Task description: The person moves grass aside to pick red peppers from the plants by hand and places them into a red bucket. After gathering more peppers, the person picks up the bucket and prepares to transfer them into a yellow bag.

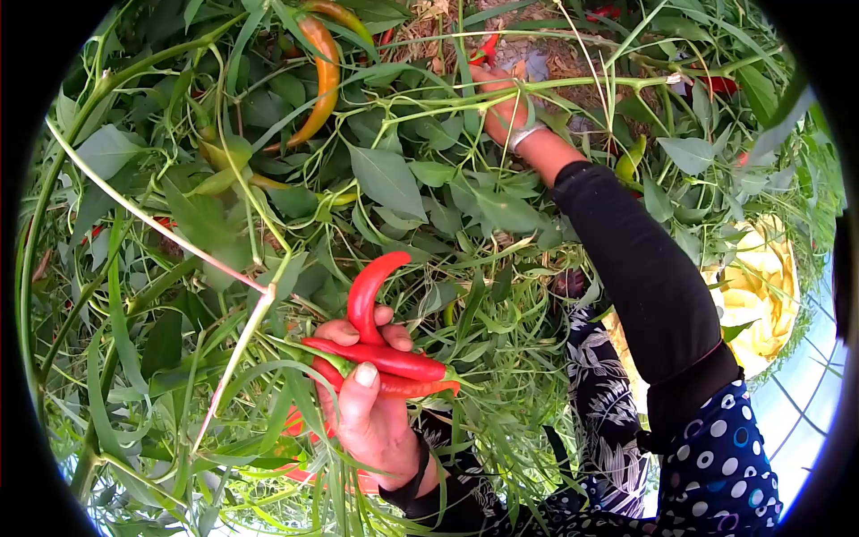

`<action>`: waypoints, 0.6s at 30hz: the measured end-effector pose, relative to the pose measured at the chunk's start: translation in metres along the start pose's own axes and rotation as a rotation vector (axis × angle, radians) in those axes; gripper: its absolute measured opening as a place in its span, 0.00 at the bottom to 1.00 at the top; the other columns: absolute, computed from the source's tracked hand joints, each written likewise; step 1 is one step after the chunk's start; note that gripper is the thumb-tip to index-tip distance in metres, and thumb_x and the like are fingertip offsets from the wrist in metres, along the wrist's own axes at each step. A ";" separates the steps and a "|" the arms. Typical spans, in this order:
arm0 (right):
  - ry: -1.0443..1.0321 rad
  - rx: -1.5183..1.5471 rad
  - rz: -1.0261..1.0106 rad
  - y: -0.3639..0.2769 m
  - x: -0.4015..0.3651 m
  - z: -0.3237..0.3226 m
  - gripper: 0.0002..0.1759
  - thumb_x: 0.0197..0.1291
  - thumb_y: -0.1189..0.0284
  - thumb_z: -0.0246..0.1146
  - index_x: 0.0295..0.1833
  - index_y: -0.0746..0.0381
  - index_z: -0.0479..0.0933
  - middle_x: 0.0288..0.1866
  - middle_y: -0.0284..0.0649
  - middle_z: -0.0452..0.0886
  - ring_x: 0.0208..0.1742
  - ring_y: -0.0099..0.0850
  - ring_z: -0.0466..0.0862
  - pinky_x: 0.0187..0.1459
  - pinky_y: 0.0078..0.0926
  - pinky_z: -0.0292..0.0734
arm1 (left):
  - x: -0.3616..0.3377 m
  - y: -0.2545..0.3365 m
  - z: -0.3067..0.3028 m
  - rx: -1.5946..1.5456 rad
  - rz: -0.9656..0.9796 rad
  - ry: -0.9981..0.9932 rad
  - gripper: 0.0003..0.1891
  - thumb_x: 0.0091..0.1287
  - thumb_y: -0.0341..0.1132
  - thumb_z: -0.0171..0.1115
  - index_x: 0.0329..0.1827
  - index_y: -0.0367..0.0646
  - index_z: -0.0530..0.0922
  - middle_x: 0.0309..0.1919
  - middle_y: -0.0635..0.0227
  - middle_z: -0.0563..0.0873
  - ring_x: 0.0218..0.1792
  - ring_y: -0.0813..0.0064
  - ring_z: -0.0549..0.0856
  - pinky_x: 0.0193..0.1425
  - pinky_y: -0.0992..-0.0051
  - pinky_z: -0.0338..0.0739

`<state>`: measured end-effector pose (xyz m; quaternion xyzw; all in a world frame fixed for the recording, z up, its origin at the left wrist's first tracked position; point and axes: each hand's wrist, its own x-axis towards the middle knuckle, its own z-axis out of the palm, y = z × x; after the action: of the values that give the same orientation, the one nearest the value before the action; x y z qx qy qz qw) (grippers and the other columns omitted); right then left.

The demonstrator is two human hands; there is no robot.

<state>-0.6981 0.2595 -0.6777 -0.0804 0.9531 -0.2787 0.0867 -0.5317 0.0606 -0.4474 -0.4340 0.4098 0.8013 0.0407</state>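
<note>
My left hand (371, 416), at the lower middle, is closed around several red peppers (394, 360). Its thumb presses across them, and one curved red pepper (365, 295) sticks up between the fingers. Green stems show at both sides of the bunch. My right hand (504, 103) reaches into the plants at the top, with a band round the wrist. A small red pepper (486, 49) is at its fingertips, which look closed on it; leaves and a stem partly cover this hand.
An orange-green pepper (324, 76) hangs at the upper left. A thick green branch (591, 81) crosses over my right hand, and a pale forked stem (259, 309) stands left of my left hand. A yellow object (761, 286) lies at the right, and a red item (300, 470) at the bottom.
</note>
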 end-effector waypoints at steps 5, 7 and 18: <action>-0.042 -0.161 -0.063 0.011 0.016 0.010 0.24 0.46 0.78 0.59 0.54 0.57 0.73 0.45 0.52 0.76 0.46 0.51 0.76 0.47 0.41 0.72 | 0.001 -0.004 -0.002 -0.016 -0.010 0.009 0.21 0.51 0.36 0.65 0.46 0.44 0.68 0.47 0.53 0.74 0.40 0.64 0.77 0.47 0.68 0.74; 0.073 0.090 -0.140 0.014 0.014 0.015 0.23 0.46 0.77 0.58 0.53 0.60 0.74 0.47 0.53 0.75 0.46 0.52 0.75 0.48 0.41 0.72 | 0.003 -0.006 -0.004 -0.040 -0.004 -0.009 0.21 0.52 0.37 0.66 0.46 0.44 0.68 0.47 0.53 0.74 0.40 0.64 0.78 0.46 0.68 0.75; 0.073 -0.269 -0.175 0.036 0.009 0.047 0.21 0.43 0.66 0.66 0.49 0.50 0.77 0.50 0.42 0.71 0.59 0.47 0.67 0.57 0.50 0.63 | 0.003 -0.009 -0.004 -0.028 -0.002 -0.002 0.22 0.52 0.37 0.66 0.47 0.43 0.68 0.47 0.53 0.75 0.40 0.64 0.78 0.46 0.67 0.75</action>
<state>-0.7003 0.2635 -0.7375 -0.1637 0.9737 -0.1576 0.0158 -0.5267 0.0630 -0.4566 -0.4340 0.3980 0.8074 0.0359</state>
